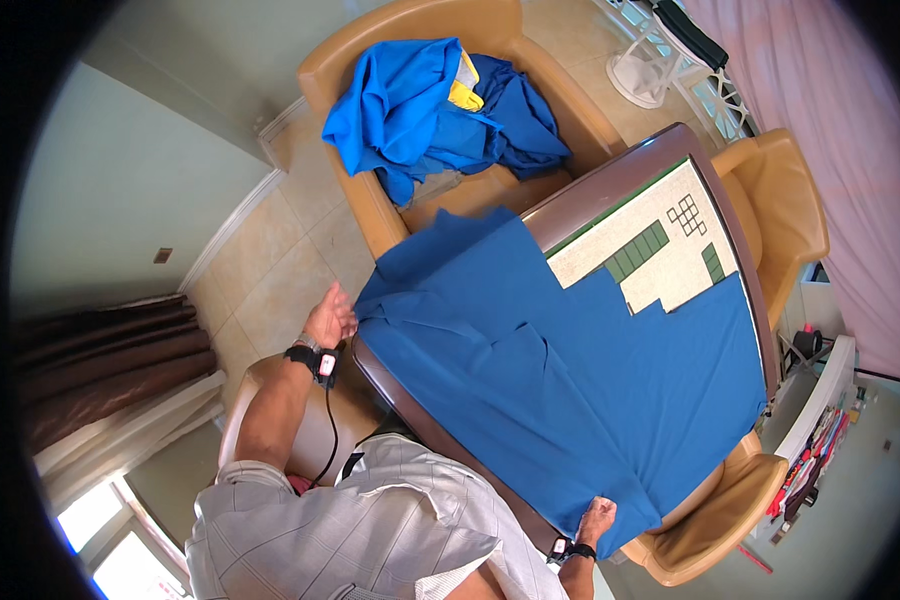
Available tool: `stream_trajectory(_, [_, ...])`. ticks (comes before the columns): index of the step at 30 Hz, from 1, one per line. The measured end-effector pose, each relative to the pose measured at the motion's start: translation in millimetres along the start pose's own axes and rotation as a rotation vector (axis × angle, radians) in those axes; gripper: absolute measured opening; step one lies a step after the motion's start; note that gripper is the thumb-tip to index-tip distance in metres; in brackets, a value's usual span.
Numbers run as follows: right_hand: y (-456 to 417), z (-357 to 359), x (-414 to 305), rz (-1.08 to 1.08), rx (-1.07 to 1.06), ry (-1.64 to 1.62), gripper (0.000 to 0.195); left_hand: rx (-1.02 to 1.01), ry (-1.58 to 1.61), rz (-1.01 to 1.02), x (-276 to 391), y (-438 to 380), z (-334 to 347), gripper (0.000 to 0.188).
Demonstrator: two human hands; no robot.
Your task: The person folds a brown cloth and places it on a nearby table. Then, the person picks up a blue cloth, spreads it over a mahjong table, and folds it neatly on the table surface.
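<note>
A large blue cloth (525, 352) lies spread over much of a brown-edged table (607, 184), with creases and overlapping layers near its middle. Its upper edge is stepped. My left hand (332, 315) is at the table's left corner, beside the cloth's edge; it is blurred, and whether its fingers grip the cloth cannot be told. My right hand (598, 517) is closed on the cloth near the table's lower corner, where folds run up from it. Both wrists wear black straps with small devices.
A tan armchair (420, 22) holds a heap of blue fabric (405, 105) with a yellow-edged piece (465, 94). More tan chairs (795, 202) stand around the table. A white stool (637, 79) stands near the pink curtain (832, 150). Clothes (810, 457) hang at the right.
</note>
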State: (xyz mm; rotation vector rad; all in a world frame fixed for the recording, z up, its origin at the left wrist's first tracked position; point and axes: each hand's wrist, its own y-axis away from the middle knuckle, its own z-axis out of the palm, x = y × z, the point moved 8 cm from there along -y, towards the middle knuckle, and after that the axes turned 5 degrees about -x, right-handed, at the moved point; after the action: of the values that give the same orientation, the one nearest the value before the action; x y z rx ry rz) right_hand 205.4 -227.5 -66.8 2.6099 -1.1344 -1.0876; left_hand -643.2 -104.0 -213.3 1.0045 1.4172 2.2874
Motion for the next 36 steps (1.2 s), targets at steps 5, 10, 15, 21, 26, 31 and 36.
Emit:
stream_trajectory(5, [3.7,7.2,-4.0,0.082,-0.028,-0.069,0.013,-0.166,-0.162,-0.186,-27.2,23.7,1.4,0.100])
stream_trajectory(10, [5.2,-1.6,-7.3,0.097,0.044,0.049,0.013,0.018,-0.520,-0.003,-3.6,56.0,26.2,0.101])
stream_trajectory(15, [4.1,1.8,-17.0,0.077,0.055,-0.024,0.014,0.279,-1.084,0.759,67.0,65.7,58.0,0.056])
stream_trajectory(21, [11.4,-2.1,-22.3,0.080,0.054,0.048,0.012,-0.207,-1.419,1.324,57.3,189.1,320.4,0.031])
stream_trajectory(26, [-3.3,-9.0,-43.0,-0.022,-0.073,0.308,0.019,-0.846,-1.586,1.480,-50.5,225.1,452.6,0.031])
stream_trajectory(31, [-51.0,-31.6,-118.4,-0.163,-0.036,0.131,0.017,-1.151,-1.707,1.465,-155.1,214.6,534.0,0.037])
stream_trajectory(36, [-133.1,-55.8,-143.7,-0.464,0.217,0.243,0.034,-1.142,-1.860,1.495,-222.7,171.4,632.3,0.052])
